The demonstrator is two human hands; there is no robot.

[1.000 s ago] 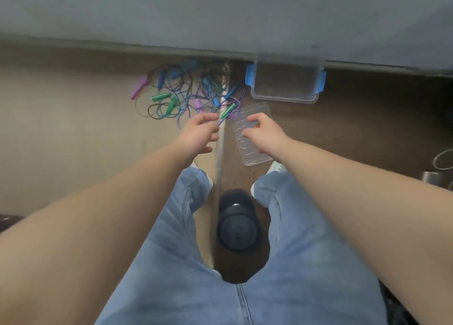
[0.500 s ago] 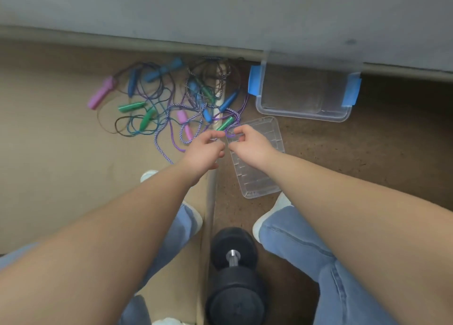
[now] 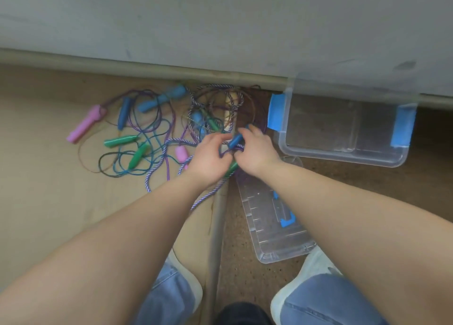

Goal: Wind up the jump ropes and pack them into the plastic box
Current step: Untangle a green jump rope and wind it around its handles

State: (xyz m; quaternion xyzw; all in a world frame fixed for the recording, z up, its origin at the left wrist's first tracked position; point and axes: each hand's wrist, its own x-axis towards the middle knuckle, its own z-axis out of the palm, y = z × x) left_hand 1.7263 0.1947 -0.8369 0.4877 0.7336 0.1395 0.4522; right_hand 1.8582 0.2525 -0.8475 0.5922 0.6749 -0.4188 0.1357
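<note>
1. Since half a second ago both hands have moved up the frame, from beside the green handle (image 3: 231,169) into the tangle around a blue handle (image 3: 235,139).
2. The right hand (image 3: 257,150), just right of centre, grasps that blue handle between a curled forefinger and thumb.
3. The left hand (image 3: 210,157) is alongside it, nearly touching, with its fingers bent over a purple cord (image 3: 235,149). Blur hides whether it actually pinches the cord.
4. The green handle pokes out from under the left hand's edge.
5. The jump ropes (image 3: 152,138) lie unwound in a heap spreading from centre to upper left. In it are pink, blue and green handles, thin dark cords and a braided purple-and-white rope (image 3: 157,175).
6. The plastic box (image 3: 343,156) sits at the upper right against the wall (image 3: 220,18). It is open, has blue latches, and holds no rope.
7. Its clear lid (image 3: 269,241) lies flat at lower centre, partly under the right forearm.
8. White shoes (image 3: 315,263) and jeans fill the bottom edge, with a dark round object (image 3: 242,313) between them.
</note>
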